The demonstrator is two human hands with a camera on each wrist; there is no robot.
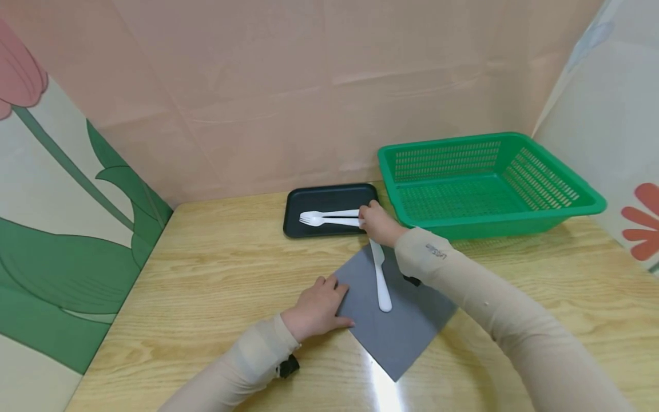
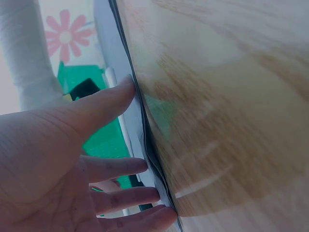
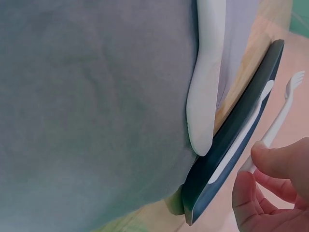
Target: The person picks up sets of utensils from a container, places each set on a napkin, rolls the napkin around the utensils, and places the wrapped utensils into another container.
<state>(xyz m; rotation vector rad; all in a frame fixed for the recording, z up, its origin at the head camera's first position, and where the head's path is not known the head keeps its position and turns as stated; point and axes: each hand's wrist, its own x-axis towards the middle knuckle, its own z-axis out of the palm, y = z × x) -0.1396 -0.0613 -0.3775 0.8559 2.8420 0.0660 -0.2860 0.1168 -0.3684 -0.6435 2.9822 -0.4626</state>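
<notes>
My right hand [image 1: 380,223] pinches a white plastic fork [image 1: 321,220] by its handle over the black tray [image 1: 329,197]. In the right wrist view the fork [image 3: 285,113] stands off the tray, its handle between thumb and fingers. A second white utensil [image 3: 241,137], apparently a spoon, lies in the tray. On the grey square napkin [image 1: 360,297] rests a white knife [image 1: 381,280], blade toward the tray. My left hand [image 1: 316,309] lies at the napkin's left corner, fingers spread and touching its edge. From the left wrist, the napkin's edge [image 2: 140,104] shows folded layers under the thumb.
A green perforated basket [image 1: 494,220] stands at the back right, close to the tray. The wooden table [image 1: 221,269] meets a pink covered wall [image 1: 268,114] behind. Patterned panels [image 1: 51,171] flank both sides.
</notes>
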